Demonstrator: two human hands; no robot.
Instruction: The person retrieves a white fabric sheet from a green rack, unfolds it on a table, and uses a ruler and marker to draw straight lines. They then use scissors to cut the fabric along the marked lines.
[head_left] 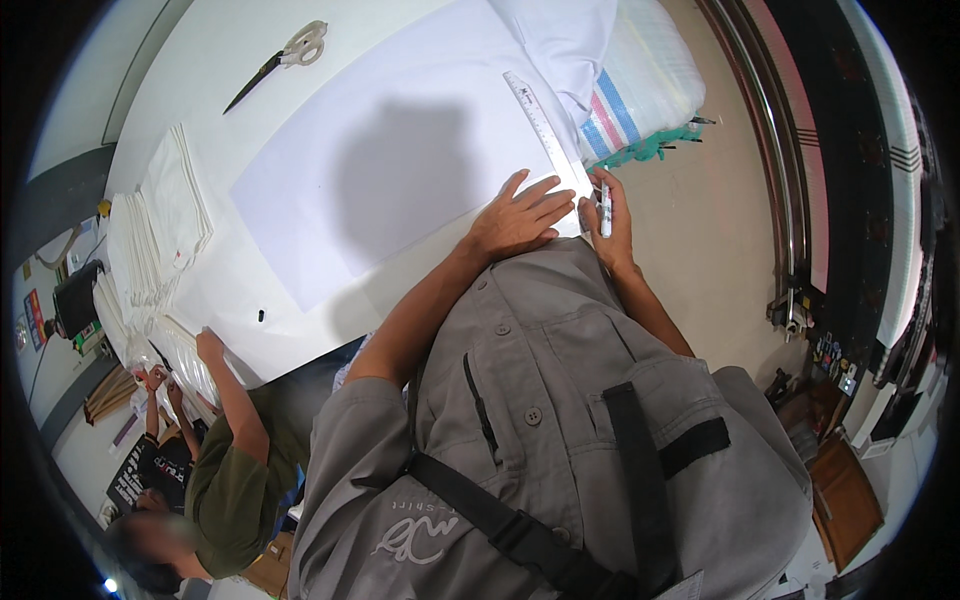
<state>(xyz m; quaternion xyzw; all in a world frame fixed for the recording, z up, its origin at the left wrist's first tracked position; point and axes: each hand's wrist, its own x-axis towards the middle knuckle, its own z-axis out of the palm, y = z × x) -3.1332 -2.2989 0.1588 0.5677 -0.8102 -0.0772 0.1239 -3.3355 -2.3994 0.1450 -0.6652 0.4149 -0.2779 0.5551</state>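
A large sheet of white fabric lies spread on the white table. Along its right edge runs a clear ruler. My left hand rests flat with fingers spread, at the fabric's near right corner, its fingertips by the ruler's near end. At the table's right edge, my right hand is closed around a white marker pen, held about upright. A small black cap sits on the table to the left of the fabric.
Scissors with pale handles lie at the far left. Folded white cloths are stacked along the left edge. A striped sack with more white cloth stands beyond the right edge. Two people work at lower left. A long machine stands at right.
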